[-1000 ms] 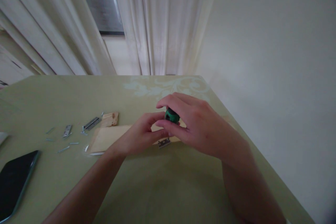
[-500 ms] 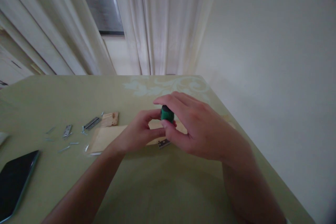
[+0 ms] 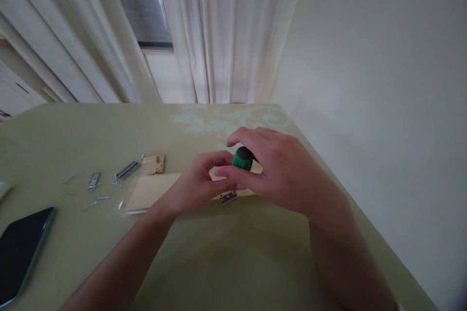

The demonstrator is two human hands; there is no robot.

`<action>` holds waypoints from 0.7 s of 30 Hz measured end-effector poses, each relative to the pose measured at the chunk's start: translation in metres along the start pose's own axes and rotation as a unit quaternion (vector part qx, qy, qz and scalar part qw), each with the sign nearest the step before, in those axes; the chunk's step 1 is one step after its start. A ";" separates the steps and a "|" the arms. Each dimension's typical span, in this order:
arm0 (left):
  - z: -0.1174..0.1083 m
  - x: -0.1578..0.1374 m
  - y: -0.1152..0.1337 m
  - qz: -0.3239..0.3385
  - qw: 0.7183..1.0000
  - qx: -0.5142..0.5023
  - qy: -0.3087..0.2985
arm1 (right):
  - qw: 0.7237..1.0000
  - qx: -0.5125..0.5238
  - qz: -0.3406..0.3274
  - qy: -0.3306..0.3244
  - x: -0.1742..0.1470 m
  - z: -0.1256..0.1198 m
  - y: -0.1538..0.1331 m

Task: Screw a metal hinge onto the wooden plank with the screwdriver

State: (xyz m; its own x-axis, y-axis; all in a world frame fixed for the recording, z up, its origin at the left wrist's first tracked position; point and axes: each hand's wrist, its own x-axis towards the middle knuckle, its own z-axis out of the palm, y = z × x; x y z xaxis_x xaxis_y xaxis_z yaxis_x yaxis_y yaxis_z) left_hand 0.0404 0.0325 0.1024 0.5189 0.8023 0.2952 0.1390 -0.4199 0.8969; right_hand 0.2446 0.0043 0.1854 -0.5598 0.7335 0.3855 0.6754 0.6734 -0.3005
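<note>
A screwdriver (image 3: 242,159) with a green and black handle stands nearly upright over a pale wooden board (image 3: 151,189). My right hand (image 3: 282,172) is curled about the handle, its thumb across the near side and its forefinger over the top. Just left of the handle, my left hand (image 3: 202,180) has thumb and forefinger pinched low down. Its fingertips and the screwdriver's tip are hidden behind my right thumb, so what it pinches does not show. A metal hinge (image 3: 228,198) juts from the board's near edge, below the hands.
Left of the board lie a small wood block (image 3: 153,164), a folded hinge (image 3: 128,169), another hinge (image 3: 94,180) and several loose screws (image 3: 102,198). A dark phone (image 3: 25,252) rests at the left front. The table's right edge (image 3: 328,177) runs beside my right forearm.
The screwdriver handle has shifted slightly right and tilted. My right thumb has slid left across its base, and my right fingers have turned around the handle. The hinge shows more fully.
</note>
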 end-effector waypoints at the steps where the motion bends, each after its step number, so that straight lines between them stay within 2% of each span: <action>1: 0.001 0.000 0.000 0.004 1.000 0.000 -0.004 | 1.000 -0.002 -0.002 -0.002 0.000 0.000 0.001; 6: -0.001 0.000 -0.001 0.022 0.999 -0.007 -0.027 | 0.999 0.011 -0.050 -0.004 -0.002 0.000 0.001; 12: 0.000 -0.001 0.004 0.003 1.000 0.019 -0.020 | 1.000 -0.008 -0.003 0.002 0.000 0.000 0.002; 18: 0.001 -0.002 -0.002 0.023 0.999 0.023 -0.017 | 0.996 0.024 -0.078 -0.024 -0.001 -0.001 0.002; 21: 0.002 -0.002 0.001 0.007 0.999 0.035 0.002 | 0.999 0.015 -0.038 -0.010 -0.001 0.000 0.002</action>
State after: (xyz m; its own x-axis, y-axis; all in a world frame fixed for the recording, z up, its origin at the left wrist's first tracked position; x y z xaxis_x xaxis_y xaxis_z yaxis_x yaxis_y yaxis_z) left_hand 0.0414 0.0289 0.1021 0.5183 0.7977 0.3084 0.1900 -0.4590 0.8679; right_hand 0.2462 0.0044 0.1840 -0.6178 0.6822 0.3912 0.6162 0.7290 -0.2980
